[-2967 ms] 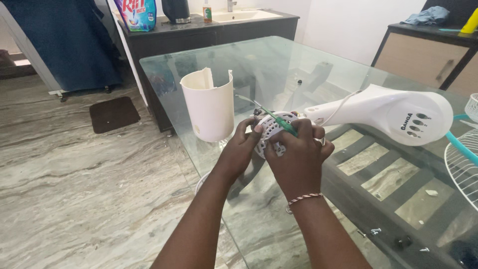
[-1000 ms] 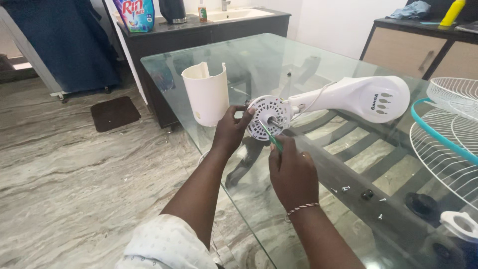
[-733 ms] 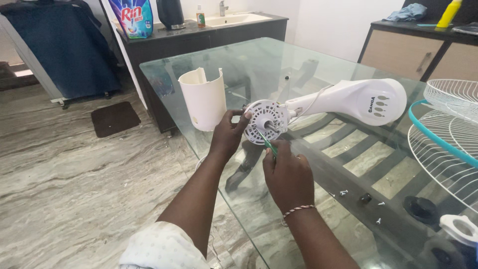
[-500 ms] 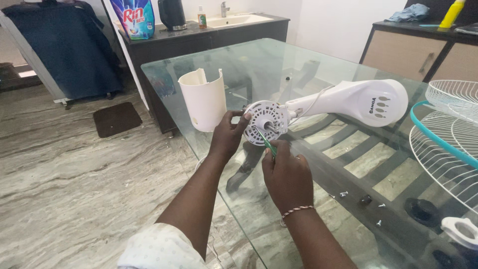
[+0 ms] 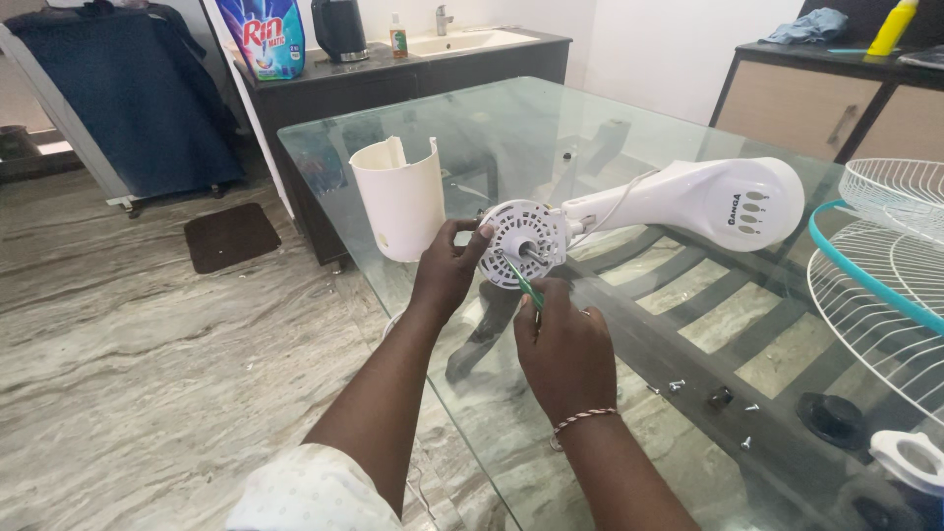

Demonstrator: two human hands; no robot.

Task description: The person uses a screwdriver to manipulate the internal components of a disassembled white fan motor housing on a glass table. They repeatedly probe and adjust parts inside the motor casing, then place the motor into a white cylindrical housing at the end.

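A white fan body (image 5: 703, 202) lies on the glass table (image 5: 551, 128), its round slotted motor face (image 5: 521, 244) turned toward me. My left hand (image 5: 447, 270) grips the left rim of that face. In my right hand (image 5: 565, 344) is a green-handled screwdriver (image 5: 522, 283), whose tip rests against the lower part of the motor face. A white curved plastic cover (image 5: 401, 200) stands upright just left of my left hand.
White wire fan grilles with a teal rim (image 5: 880, 265) lie at the right. Several loose screws (image 5: 708, 393), a black knob (image 5: 832, 418) and a white cap (image 5: 910, 457) sit on the glass. A dark counter with a detergent bag (image 5: 264, 37) stands behind.
Three seconds ago both hands were wrapped over the motor end. Since then my right hand has drawn back toward me, exposing the slotted face, and the screwdriver has stayed at the face.
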